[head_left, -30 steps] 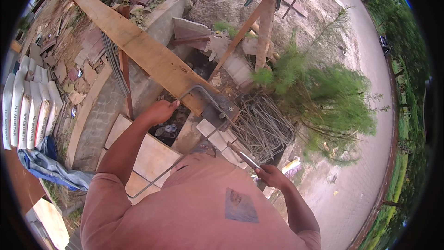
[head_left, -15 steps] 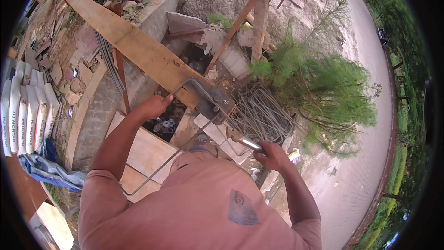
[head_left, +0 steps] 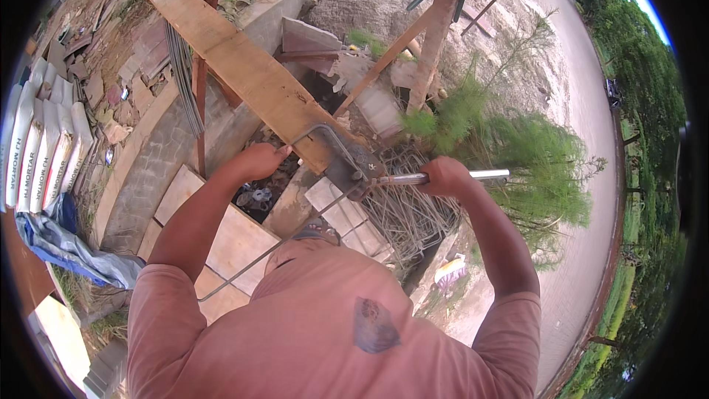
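Observation:
My left hand (head_left: 260, 162) pinches the short end of a thin bent steel rod (head_left: 251, 264) at the near edge of a long wooden plank (head_left: 221, 52). The rod loops over the plank's end, and its long leg runs down toward my torso. A dark metal plate (head_left: 347, 170) with pegs sits on that end, the rod lying against it. My right hand (head_left: 446, 176) is wrapped round the silver handle of a bending bar (head_left: 402, 179). That bar lies nearly level, its head at the plate's right edge beside the rod.
A tangled pile of bent steel rods (head_left: 413, 214) lies below the bar. Behind it are a green feathery bush (head_left: 517, 148) and wooden props (head_left: 432, 52). White bags (head_left: 44, 140) are stacked at left, near straight rods (head_left: 182, 77). Large tiles (head_left: 229, 244) lie beneath my left arm.
My right hand has moved up and away from my body, swinging the bending bar from slanting down to nearly level. My left hand stays at the rod's short end. The view has shifted slightly.

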